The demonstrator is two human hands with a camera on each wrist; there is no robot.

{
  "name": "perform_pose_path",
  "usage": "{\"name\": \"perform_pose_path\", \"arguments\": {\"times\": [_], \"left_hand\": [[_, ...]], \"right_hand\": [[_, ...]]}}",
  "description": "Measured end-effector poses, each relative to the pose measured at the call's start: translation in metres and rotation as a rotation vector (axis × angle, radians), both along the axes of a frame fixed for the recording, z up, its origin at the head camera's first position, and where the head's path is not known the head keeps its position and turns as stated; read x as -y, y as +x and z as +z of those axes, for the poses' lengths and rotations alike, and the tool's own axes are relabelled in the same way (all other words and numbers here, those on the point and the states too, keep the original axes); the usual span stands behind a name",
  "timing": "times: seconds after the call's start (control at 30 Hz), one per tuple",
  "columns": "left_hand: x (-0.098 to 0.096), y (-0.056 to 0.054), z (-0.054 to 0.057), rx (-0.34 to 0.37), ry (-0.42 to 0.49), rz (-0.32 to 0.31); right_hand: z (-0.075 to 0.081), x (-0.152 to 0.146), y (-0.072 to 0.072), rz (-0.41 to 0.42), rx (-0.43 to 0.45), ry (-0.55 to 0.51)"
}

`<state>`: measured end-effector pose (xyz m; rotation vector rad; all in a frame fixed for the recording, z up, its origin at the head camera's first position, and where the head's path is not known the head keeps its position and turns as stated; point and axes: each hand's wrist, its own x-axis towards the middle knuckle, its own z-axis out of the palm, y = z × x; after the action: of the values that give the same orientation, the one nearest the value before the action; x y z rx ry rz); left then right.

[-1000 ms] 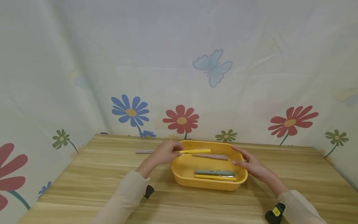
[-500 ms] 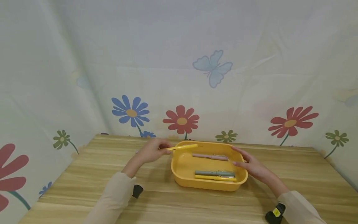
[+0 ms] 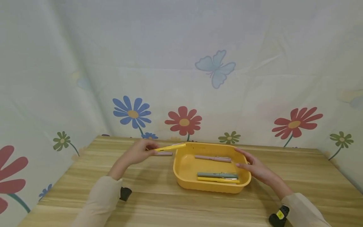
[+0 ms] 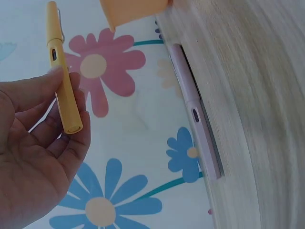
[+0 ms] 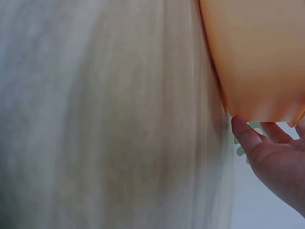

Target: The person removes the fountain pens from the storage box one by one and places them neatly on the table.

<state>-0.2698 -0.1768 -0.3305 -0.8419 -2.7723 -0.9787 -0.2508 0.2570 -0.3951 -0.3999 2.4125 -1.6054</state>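
My left hand (image 3: 139, 151) pinches a capped yellow pen (image 4: 66, 86) between thumb and fingers, its cap end pointing toward the basket. In the head view the pen is tilted and overlaps the left rim of the yellow basket (image 3: 210, 188). Beneath it, a pale purple pen (image 4: 195, 109) lies on the table near the back edge, partly covered by my left hand in the head view. My right hand (image 3: 256, 168) holds the basket's right end, fingers over the rim. Inside lie a pinkish pen (image 3: 212, 158), a grey-green pen (image 3: 216, 175) and another yellow pen (image 3: 218, 180).
The wooden table (image 3: 175, 208) carries the basket near its back edge. Behind rises a pale cloth (image 3: 158, 47) printed with flowers and a butterfly. Black wrist devices sit at both cuffs, the right one (image 3: 279, 217) bearing a yellow label.
My left hand has moved left with the yellow pen, from above the basket to above the purple pen on the table. The right hand and basket have stayed in place.
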Motion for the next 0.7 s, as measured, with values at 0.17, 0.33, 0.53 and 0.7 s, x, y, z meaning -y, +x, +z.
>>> {"name": "perform_pose_path", "arguments": {"times": [0.17,0.33,0.53,0.7], "left_hand": [[0.011,-0.001,-0.001,0.0,0.002,-0.024],[0.019,-0.001,-0.003,-0.012,-0.005,-0.021],[0.028,0.001,-0.006,0.006,-0.037,0.022],[0.037,-0.001,-0.012,0.023,-0.038,0.02]], "right_hand": [[0.0,0.0,0.0,0.005,-0.002,-0.002],[0.0,-0.001,0.001,0.007,0.014,-0.008],[0.0,-0.001,0.0,0.009,0.012,-0.007],[-0.001,-0.001,-0.001,0.013,0.003,-0.007]]}}
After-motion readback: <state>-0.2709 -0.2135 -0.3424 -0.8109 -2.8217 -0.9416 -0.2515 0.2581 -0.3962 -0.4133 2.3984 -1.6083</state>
